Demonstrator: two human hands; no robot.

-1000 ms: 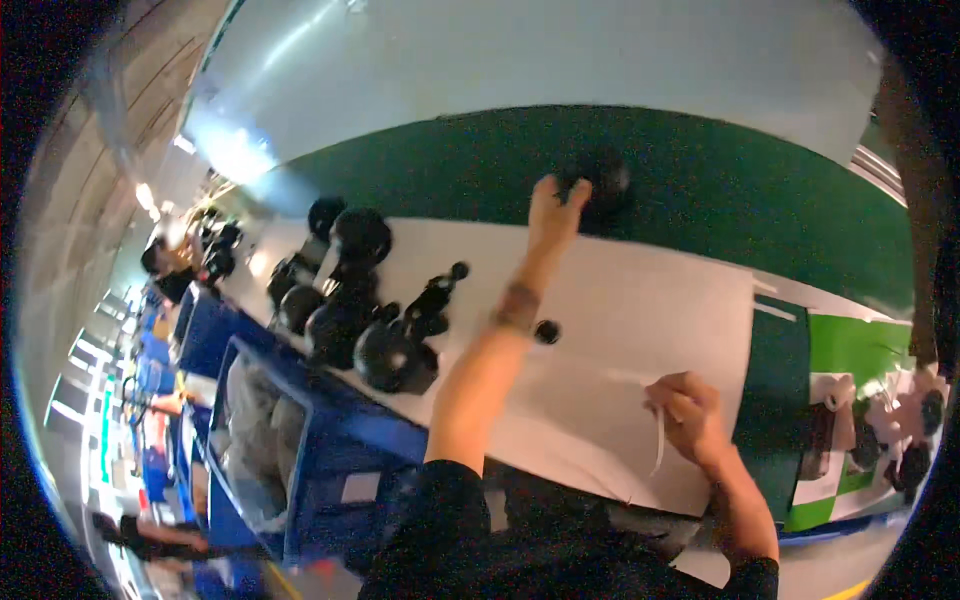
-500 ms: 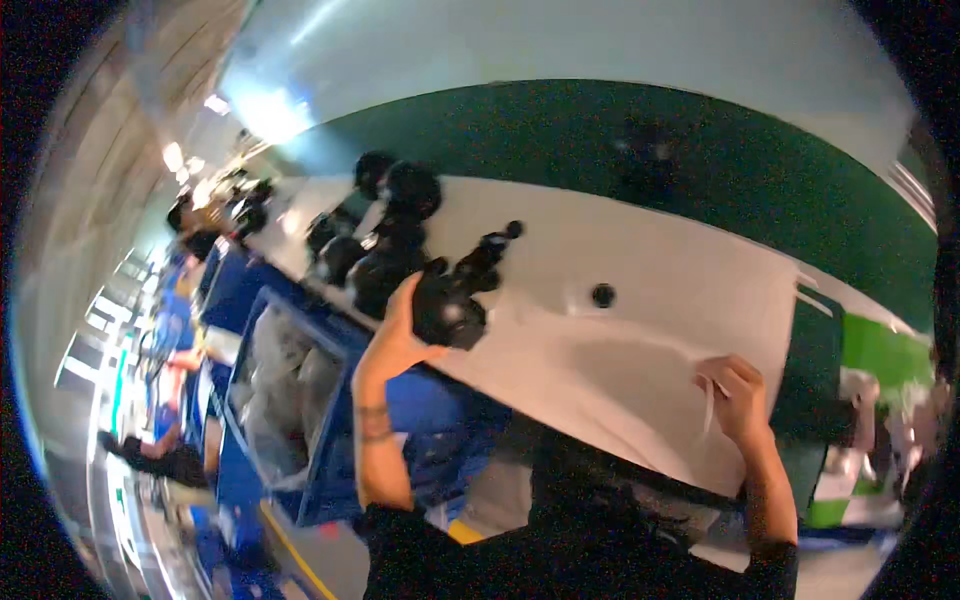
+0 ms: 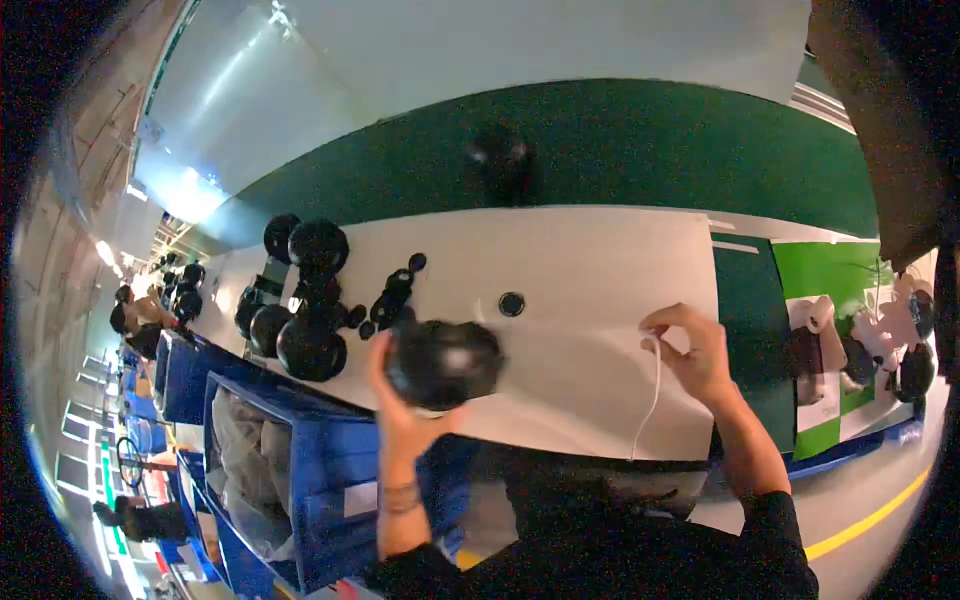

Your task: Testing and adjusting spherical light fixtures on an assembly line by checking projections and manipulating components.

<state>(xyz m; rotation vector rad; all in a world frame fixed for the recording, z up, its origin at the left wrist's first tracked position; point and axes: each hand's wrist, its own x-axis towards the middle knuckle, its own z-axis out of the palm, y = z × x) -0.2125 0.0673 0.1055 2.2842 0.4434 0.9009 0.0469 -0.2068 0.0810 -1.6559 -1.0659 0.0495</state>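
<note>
In my left hand (image 3: 405, 428) is a glossy black rounded part (image 3: 447, 362), held by its left and lower side above the front edge of the white table (image 3: 580, 350). What kind of part it is, I cannot tell. Fingertips of my right hand (image 3: 695, 350) pinch the top of a thin white cord (image 3: 656, 395), which hangs down past the table's front edge. Between the hands, farther back, lies a small black disc-like piece (image 3: 512, 303). Left of the held part sit several small black pieces (image 3: 393, 298) and a cluster of larger black round parts (image 3: 311, 348).
A blue crate (image 3: 340, 440) with clear plastic bags (image 3: 250, 470) stands at the front left. On the right, a green-and-white surface (image 3: 825, 260) bears white and black items. A dark green panel (image 3: 640, 140) runs behind the table. People (image 3: 150, 510) are at the far left.
The view has turned, so the table scene sits farther left. My left hand still holds the black part, now tilted differently and nearer the front edge. More of the white cord shows below my right hand.
</note>
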